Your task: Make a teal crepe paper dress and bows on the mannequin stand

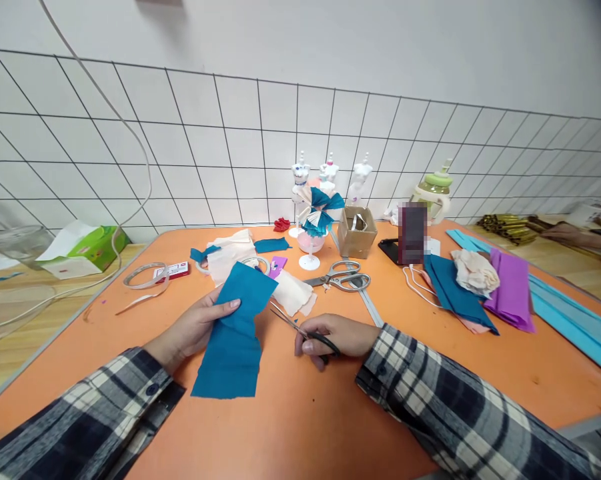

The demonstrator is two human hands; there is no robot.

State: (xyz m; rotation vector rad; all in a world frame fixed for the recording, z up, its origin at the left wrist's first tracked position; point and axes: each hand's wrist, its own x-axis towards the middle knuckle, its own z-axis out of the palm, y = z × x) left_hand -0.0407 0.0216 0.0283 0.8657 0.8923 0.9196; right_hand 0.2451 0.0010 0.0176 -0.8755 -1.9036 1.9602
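Two hands operate over an orange counter (290, 433). The grip of the left hand (197, 327) pinches a teal sheet (235, 353), located left of the black-handled scissors (327, 341). The grip of the right hand (343, 335) is closed around the scissors' handles, blades directed toward the sheet. Printing on the red-and-white box (176, 270) is too small to read. Behind the counter: a wall (235, 160) of white tiles with dark joints.
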